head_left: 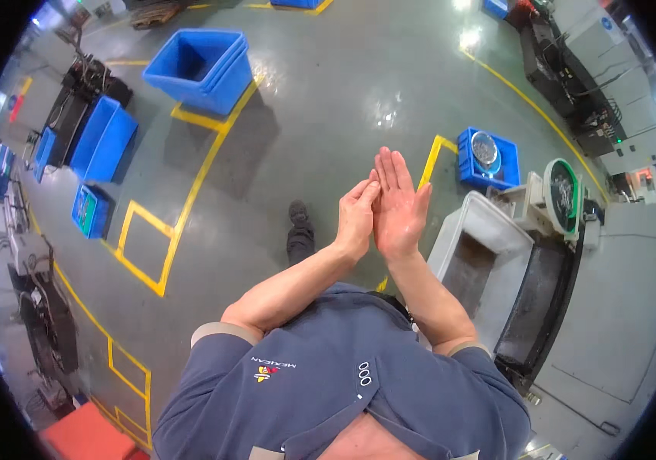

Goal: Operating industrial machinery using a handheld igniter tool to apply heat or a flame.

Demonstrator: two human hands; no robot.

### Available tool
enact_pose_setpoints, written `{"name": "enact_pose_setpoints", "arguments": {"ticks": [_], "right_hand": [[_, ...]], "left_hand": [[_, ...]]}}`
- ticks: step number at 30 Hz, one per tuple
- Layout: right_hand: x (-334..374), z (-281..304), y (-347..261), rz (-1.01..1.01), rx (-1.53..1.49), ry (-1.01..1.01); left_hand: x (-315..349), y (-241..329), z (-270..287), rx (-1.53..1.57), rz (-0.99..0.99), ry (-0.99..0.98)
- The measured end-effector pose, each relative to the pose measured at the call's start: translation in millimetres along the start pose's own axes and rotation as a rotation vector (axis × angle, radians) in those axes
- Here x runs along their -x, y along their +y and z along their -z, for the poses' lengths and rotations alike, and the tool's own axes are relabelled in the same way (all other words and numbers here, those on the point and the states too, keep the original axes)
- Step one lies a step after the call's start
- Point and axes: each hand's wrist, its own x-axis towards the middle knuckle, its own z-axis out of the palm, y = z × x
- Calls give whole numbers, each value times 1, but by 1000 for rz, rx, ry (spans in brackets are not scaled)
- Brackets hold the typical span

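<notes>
A: How do we find the hands?

B: Together. We see the left hand (353, 224) against the little-finger edge of the right hand (400, 211), which lies palm up, fingers straight and thumb out. We cannot tell whether the left one clasps anything; its fingertips are partly hidden.

A: And the thing nearest them?

B: The white tub (448, 239), we'd say. It sits to the right of the right hand, apart from it, beside that forearm, with a brownish patch inside.

A: What do we have near the tub?

B: A green-rimmed basin (549, 192) of small pieces just beyond it, and a blue bin (481, 181) holding a round dish (485, 148).

A: The floor (328, 100)?

B: Grey and glossy; we see yellow lines (201, 179) across it. Nested blue crates (224, 90) stand ahead on the left, and machines (600, 92) line both sides.
</notes>
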Motion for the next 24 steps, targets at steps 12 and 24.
{"name": "enact_pose_setpoints", "arguments": {"ticks": [12,24], "right_hand": [[-297,-8,8,205,97,168],[-586,136,-76,171,14,183]], "left_hand": [[-294,120,-70,-242,21,-288],[-567,136,-250,-334,77,-399]]}}
